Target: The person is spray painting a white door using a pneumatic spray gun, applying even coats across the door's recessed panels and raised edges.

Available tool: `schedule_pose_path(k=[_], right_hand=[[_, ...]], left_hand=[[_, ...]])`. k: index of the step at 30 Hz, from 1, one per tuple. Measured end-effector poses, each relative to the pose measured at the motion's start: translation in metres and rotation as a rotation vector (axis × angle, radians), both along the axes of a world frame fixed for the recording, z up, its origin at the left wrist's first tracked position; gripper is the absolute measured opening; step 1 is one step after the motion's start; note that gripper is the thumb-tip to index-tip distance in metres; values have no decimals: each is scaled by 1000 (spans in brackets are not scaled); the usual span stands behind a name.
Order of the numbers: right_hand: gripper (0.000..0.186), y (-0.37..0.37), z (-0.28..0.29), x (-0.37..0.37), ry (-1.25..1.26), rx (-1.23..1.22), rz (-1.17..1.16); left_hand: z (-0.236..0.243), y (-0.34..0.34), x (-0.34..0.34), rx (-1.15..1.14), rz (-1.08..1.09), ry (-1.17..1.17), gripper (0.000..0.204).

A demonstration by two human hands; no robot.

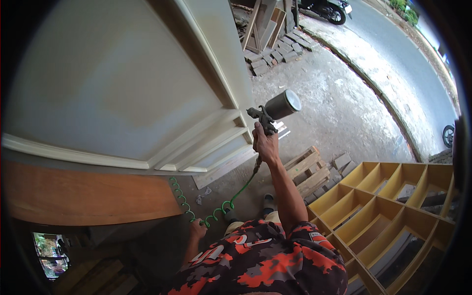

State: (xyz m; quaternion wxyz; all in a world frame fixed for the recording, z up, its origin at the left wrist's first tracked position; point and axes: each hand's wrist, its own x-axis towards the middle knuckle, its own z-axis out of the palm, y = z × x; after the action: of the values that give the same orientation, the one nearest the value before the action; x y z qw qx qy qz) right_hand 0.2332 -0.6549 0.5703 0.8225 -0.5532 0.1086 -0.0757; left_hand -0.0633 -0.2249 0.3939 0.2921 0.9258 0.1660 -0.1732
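My right hand (pixel 266 142) is wrapped round the handle of a spray gun (pixel 265 119), held out in front of me with its grey metal cup (pixel 283 104) tilted up to the right. The gun's nozzle points left, close to the edge of a large cream-white panelled door (pixel 123 83). From the gun's base a green coiled air hose (pixel 240 192) runs down to my left hand (pixel 197 229), low near my waist. The left fingers are closed round the hose, and its coils continue up toward the door's lower edge.
Below the door lies a reddish-brown wooden board (pixel 88 194). A yellow compartmented shelf frame (pixel 378 206) stands close on my right, with a wooden pallet (pixel 309 169) beyond it. Stacked bricks (pixel 280 53) and leaning timber are farther off. A motorcycle (pixel 332 11) stands by the road.
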Motion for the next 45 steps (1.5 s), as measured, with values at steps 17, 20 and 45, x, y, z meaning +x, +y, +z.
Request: schedule_pose_path(k=[17, 20, 45], right_hand=[[22, 8, 91, -89, -167, -305, 49], [22, -2, 93, -108, -208, -361, 80], [17, 4, 61, -130, -275, -430, 60]], left_hand=[[-33, 3, 3, -64, 13, -70, 17], [-26, -11, 11, -45, 3, -42, 18], [-27, 32, -9, 90, -19, 100, 26]])
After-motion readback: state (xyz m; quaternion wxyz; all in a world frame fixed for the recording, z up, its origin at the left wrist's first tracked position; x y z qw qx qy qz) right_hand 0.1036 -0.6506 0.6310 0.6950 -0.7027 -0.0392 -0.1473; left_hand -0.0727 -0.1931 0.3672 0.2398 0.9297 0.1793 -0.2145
